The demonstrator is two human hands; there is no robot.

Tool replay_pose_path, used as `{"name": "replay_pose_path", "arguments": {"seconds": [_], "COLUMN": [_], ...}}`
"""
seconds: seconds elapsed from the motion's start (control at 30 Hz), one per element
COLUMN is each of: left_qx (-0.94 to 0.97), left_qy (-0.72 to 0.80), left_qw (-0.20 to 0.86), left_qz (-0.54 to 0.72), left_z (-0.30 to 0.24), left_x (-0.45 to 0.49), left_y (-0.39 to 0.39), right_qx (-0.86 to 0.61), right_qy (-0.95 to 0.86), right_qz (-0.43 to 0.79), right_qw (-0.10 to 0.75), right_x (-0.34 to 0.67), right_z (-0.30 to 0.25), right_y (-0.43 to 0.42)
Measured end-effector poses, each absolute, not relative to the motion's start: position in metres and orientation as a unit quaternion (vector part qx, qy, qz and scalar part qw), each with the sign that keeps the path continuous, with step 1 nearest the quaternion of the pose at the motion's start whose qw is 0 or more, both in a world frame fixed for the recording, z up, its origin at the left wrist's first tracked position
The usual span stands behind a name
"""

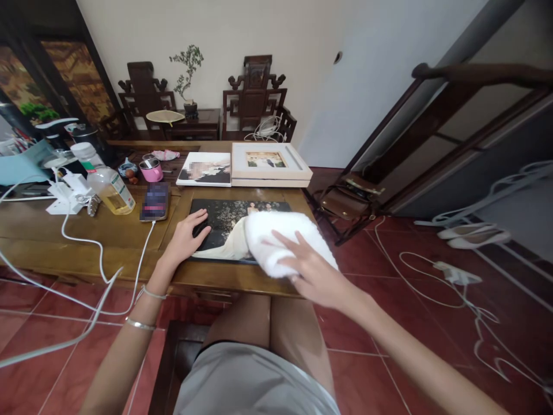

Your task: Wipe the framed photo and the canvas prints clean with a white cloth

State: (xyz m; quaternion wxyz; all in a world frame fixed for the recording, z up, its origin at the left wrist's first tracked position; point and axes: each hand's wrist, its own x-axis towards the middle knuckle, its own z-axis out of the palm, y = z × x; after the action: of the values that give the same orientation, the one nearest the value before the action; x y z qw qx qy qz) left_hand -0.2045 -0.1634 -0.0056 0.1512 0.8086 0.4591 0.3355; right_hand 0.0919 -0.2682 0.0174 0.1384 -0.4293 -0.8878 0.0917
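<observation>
A flat, dark wedding photo panel lies on the wooden table near its front edge. It shows a long white dress against dark foliage. My left hand rests on the panel's left edge, fingers stretched out and holding nothing. Over the panel's right part is a folded, fluffy white cloth, which hides that side of the picture. My right hand holds the cloth from the front right, with its fingers spread across the top and the thumb mostly hidden.
Behind the panel are a white picture book and a cream box with a framed photo. A phone on a cable, a bottle of yellowish liquid, a pink cup and white chargers stand left. Cables hang over the front edge.
</observation>
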Motion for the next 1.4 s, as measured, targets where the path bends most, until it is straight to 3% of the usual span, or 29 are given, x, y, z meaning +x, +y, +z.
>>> {"name": "replay_pose_path", "arguments": {"seconds": [0.17,0.6,0.83,1.1,1.23,1.4], "left_qx": [0.823,0.805,0.801,0.807,0.809,0.809], "left_qy": [0.451,0.457,0.46,0.451,0.448,0.45], "left_qw": [0.138,0.175,0.182,0.178,0.178,0.18], "left_qz": [0.317,0.333,0.338,0.338,0.335,0.334], "left_z": [-0.008,-0.006,-0.006,-0.007,-0.006,-0.006], "left_x": [-0.205,-0.207,-0.205,-0.204,-0.205,-0.207], "left_y": [-0.161,-0.162,-0.163,-0.163,-0.164,-0.163], "right_qx": [-0.386,-0.527,-0.488,-0.386,-0.406,-0.475], "right_qy": [-0.907,-0.828,-0.855,-0.906,-0.891,-0.854], "right_qz": [0.124,0.071,0.041,0.094,0.097,0.088], "right_qw": [0.118,0.177,0.168,0.145,0.178,0.192], "right_x": [0.087,0.113,0.105,0.095,0.1,0.112], "right_z": [0.026,0.013,0.005,0.014,0.01,0.006], "right_y": [-0.293,-0.124,-0.202,-0.319,-0.294,-0.2]}}
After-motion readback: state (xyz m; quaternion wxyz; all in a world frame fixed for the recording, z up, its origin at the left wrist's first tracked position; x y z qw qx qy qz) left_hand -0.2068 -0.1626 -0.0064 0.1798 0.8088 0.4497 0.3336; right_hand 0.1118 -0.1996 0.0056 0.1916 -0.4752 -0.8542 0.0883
